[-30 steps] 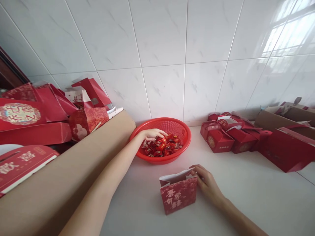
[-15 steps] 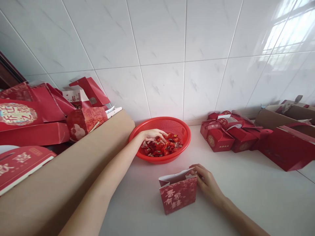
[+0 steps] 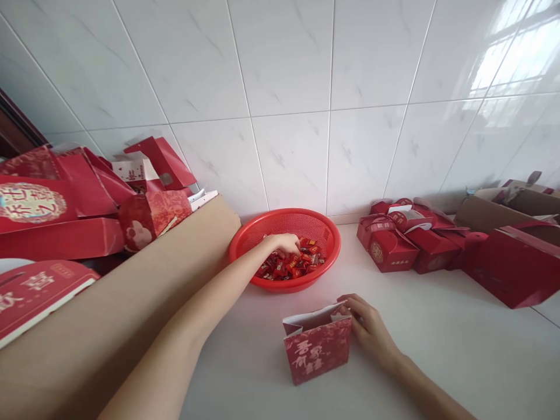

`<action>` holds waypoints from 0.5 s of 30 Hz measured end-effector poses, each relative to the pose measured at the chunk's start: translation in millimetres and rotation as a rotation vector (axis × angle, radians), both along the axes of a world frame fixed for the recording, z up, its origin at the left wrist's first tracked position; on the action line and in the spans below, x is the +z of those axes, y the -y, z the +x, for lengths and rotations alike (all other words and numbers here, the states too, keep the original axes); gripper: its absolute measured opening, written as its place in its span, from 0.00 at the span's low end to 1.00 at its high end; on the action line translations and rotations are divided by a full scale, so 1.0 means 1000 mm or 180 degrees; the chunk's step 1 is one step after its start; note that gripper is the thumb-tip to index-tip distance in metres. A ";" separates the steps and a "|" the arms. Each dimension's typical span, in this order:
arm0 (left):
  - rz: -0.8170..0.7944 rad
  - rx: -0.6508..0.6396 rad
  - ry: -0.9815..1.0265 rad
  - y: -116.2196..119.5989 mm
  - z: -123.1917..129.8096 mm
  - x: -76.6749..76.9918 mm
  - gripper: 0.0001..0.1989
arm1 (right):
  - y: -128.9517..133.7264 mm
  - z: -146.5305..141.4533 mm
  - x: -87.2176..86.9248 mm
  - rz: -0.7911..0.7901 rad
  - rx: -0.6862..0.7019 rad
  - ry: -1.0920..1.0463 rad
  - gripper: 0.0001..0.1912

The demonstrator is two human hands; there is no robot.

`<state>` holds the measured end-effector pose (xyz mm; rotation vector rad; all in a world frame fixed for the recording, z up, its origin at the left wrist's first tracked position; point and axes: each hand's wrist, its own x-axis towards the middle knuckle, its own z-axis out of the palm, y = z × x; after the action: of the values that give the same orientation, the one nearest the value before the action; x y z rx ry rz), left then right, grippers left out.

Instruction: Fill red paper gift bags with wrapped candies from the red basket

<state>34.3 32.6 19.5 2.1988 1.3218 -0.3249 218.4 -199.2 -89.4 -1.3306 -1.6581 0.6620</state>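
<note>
Inside a red plastic basket (image 3: pixel 333 256), my left hand (image 3: pixel 286 244) dips among red-wrapped candies (image 3: pixel 301 265). Its fingers are curled down and closed on candies, though the fingertips are partly hidden. In front of the basket, a small red paper gift bag (image 3: pixel 321 353) with pale lettering stands upright on the white counter, its top gaping. My right hand (image 3: pixel 365 321) pinches the bag's upper right edge, thumb and fingers around the rim.
A large cardboard box (image 3: pixel 144 280) full of red gift boxes (image 3: pixel 91 239) fills the left. Several closed red boxes (image 3: pixel 394 248) sit at the right, beside a bigger red box (image 3: pixel 514 265) and an open carton (image 3: pixel 481 210). A tiled wall (image 3: pixel 289 157) rises behind.
My left hand has shifted slightly right and deeper into the candies, its spread fingers now curled. The right hand and the gift bag have stayed in place.
</note>
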 end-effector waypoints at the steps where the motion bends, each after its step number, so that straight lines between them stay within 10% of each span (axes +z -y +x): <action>1: 0.0126 -0.0046 -0.0121 0.002 0.005 -0.002 0.08 | 0.000 0.000 0.000 0.0007 0.0004 0.0004 0.17; 15: -0.0317 0.0298 0.1175 -0.015 -0.043 0.020 0.05 | 0.002 0.000 0.000 -0.0034 0.0071 0.0011 0.17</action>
<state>-8.3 47.1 39.5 1.9877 1.1704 0.0501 218.8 -200.8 -89.5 -1.3232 -1.6767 0.6830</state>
